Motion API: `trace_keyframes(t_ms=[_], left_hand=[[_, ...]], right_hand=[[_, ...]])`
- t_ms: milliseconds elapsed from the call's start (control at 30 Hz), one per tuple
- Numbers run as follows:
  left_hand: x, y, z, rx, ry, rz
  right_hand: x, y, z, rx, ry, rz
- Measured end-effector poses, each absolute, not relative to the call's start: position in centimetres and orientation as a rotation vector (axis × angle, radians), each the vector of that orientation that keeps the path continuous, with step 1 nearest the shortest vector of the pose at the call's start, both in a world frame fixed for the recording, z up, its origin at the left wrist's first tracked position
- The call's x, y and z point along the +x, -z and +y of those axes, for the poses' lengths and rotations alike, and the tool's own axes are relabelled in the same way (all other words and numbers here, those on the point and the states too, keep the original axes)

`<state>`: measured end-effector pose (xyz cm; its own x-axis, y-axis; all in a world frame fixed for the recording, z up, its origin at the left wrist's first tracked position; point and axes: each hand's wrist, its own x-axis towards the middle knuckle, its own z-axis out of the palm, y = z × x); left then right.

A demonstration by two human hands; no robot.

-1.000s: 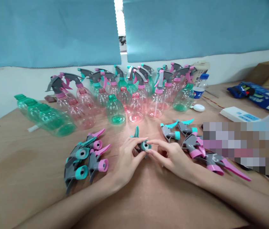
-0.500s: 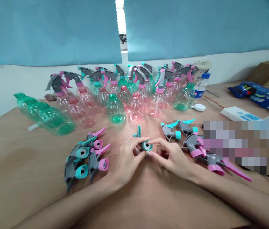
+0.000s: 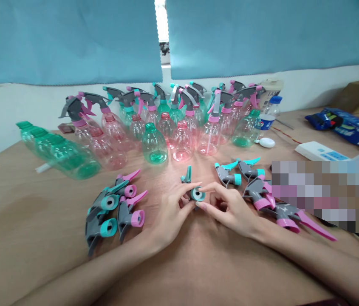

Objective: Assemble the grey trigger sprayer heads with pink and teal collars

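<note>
Between my hands, near the middle of the table, is a teal and grey spray head [image 3: 198, 194], its round collar opening facing me. My left hand [image 3: 175, 208] is closed round its body from the left. The thumb and forefinger of my right hand [image 3: 230, 208] pinch the collar from the right. Several loose spray heads [image 3: 109, 202], teal and pink, lie left of my left hand. More loose spray heads [image 3: 257, 193] lie to the right of my right hand. An uncapped green bottle [image 3: 154, 144] and an uncapped pink bottle [image 3: 182, 142] stand beyond my hands.
Rows of bottles with spray heads [image 3: 213, 134] stand at the back. Several green bottles [image 3: 71, 157] lean or lie at the left. On the right are a white power strip [image 3: 321, 151], a blue packet [image 3: 346, 127], a bottle with a blue cap [image 3: 270, 112] and a white oval object [image 3: 266, 142].
</note>
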<state>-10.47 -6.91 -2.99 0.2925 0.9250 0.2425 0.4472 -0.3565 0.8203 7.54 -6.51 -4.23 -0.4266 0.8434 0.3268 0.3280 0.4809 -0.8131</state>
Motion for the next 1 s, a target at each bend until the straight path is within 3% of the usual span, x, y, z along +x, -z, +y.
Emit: trace_keyframes(t_ms=[633,1000], left_hand=[[-10.47,3.17,-7.00,1.969,-0.929,1.195],[-10.46,2.99,-7.00,2.011,-0.927,1.199]], right_hand=[[7.47,3.90,-6.42,-0.900,-1.109,-1.925],[7.53,3.67,-6.72,-0.915,-1.029,-2.076]])
